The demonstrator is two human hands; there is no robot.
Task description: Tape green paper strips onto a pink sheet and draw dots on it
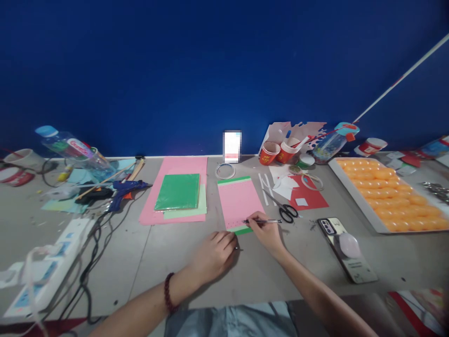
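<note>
My right hand (267,231) holds a slim pen (275,221) in a writing grip. Its tip meets the lower part of a pink sheet (238,199), which has green strips along its top and bottom and small dark marks near those edges. Just below the sheet's lower left corner, my left hand (219,250) rests on the table with its fingers curled. A small, thin, pointed thing (239,249) sticks out by those fingers; its kind is unclear. Black-handled scissors (287,213) lie to the right of the pen, beside white paper strips (264,189).
To the left, a green pack (178,192) sits on pink paper (150,213), near a blue glue gun (124,192), cables and a power strip (52,267). Rightward are red cups (269,153), red paper (312,199), a phone (347,252) and a tray of orange balls (379,229).
</note>
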